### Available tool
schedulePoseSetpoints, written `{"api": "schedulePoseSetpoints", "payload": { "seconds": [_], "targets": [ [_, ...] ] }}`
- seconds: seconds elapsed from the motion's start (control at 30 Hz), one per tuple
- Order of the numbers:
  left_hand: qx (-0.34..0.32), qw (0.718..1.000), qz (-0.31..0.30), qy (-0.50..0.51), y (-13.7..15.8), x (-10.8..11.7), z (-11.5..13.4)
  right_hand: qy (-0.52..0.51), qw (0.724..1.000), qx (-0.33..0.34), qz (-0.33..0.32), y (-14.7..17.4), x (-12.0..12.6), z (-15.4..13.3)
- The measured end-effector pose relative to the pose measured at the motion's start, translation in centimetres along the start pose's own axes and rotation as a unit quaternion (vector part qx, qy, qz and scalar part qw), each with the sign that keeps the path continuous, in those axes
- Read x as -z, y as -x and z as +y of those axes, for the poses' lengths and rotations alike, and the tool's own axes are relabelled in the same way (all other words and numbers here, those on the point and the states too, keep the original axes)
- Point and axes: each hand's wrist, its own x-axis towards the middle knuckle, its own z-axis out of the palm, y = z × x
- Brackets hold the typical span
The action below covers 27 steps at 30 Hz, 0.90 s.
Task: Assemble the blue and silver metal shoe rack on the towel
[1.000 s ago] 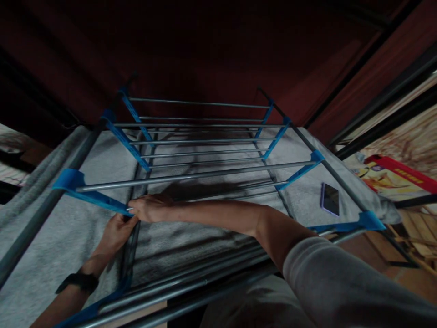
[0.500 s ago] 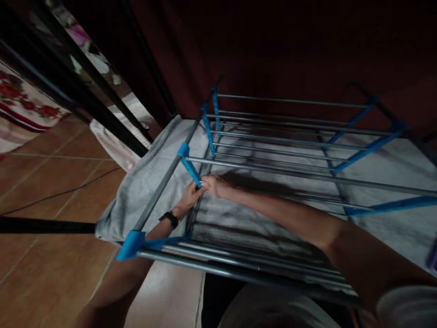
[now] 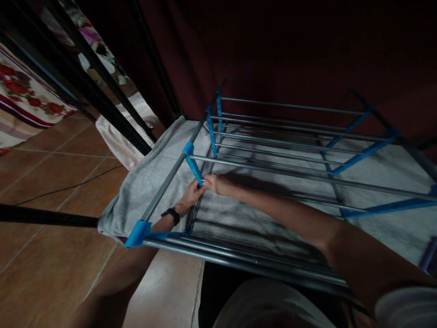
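A rack (image 3: 266,172) of grey metal tubes with blue plastic brackets lies on a grey blanket (image 3: 143,175). At its left side, my left hand (image 3: 191,195) has its fingers closed around the lower end of a slanting blue bracket (image 3: 194,170). My right hand (image 3: 217,184) meets it there, pinching the end of a thin metal rod (image 3: 204,181) against that bracket. The fingertips partly hide the joint, so how far the rod sits in it cannot be seen. A dark watch (image 3: 171,216) is on my left wrist.
Black metal poles (image 3: 92,82) stand at the left, beside a pinkish cloth (image 3: 121,141). A thin cable (image 3: 68,187) runs over the tiled floor (image 3: 51,255). Behind the rack hangs a dark red curtain-like surface (image 3: 290,50). A purple object (image 3: 428,256) lies at the right edge.
The view has shifted slightly, so the rack appears a little further right at its left end. Both hands keep their hold at the same bracket.
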Motion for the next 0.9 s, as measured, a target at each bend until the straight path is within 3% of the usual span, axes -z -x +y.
{"api": "schedulePoseSetpoints", "payload": {
  "seconds": [0.1,0.2,0.27,0.33,0.43,0.53,0.6,0.73,0.9],
  "targets": [
    [0.003,1.000,-0.013,0.010,0.1,0.3,0.7,0.031,0.999,0.021,0.024,1.4,1.2,-0.1],
    [0.004,0.999,-0.037,0.027,0.4,0.6,1.3,0.091,0.989,0.099,0.059,4.9,2.5,0.3],
    [0.008,0.998,-0.050,0.039,0.6,0.8,1.6,0.113,0.980,0.162,0.036,8.1,2.8,1.1],
    [0.016,0.997,-0.054,0.046,0.7,0.8,1.6,0.121,0.976,0.178,-0.019,10.9,2.3,2.3],
    [0.025,0.998,-0.048,0.044,0.8,0.8,1.5,0.114,0.987,0.099,-0.059,12.9,0.6,4.4],
    [0.028,0.998,-0.037,0.036,0.8,0.6,1.3,0.071,0.995,-0.057,-0.045,12.2,-1.1,5.9],
    [0.030,0.999,-0.031,0.033,0.8,0.5,1.1,0.049,0.990,-0.123,-0.040,11.3,-1.9,6.5],
    [0.036,0.999,-0.024,0.033,0.7,0.3,0.4,0.035,0.991,-0.121,-0.050,11.1,-2.7,7.1],
    [0.045,0.998,-0.013,0.038,0.4,-0.1,-0.5,0.029,0.995,-0.076,-0.050,14.0,-1.8,7.2]
  ]
}}
